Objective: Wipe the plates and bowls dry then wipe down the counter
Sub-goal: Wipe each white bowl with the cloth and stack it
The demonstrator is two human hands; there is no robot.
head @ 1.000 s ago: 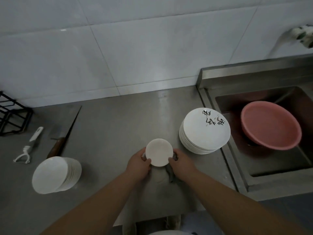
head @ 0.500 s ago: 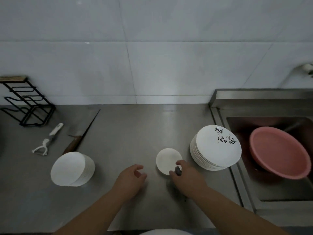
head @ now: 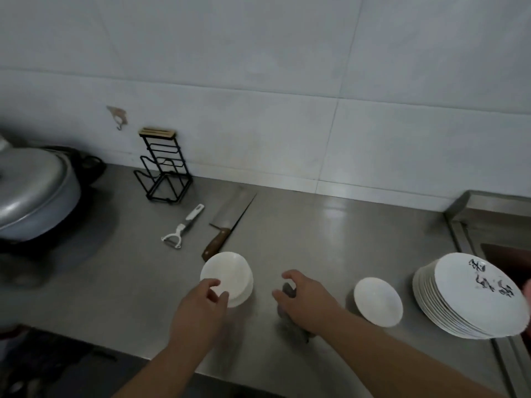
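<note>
Left hand (head: 201,308) shifted to stack of small white bowls (head: 230,271), fingers curled at near rim, grip unclear. Right hand (head: 306,300) clenches dark grey cloth (head: 288,291) on steel counter (head: 330,239). Single small white dish (head: 377,301) sits between it and stack of printed white plates (head: 465,300). Wooden-handled cleaver (head: 227,228) lies behind bowls.

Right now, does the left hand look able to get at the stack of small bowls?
Likely yes. The left hand is at the near rim of the stack of small bowls, nothing between them. The knife lies behind the stack; the right hand grips the cloth alongside.
</note>
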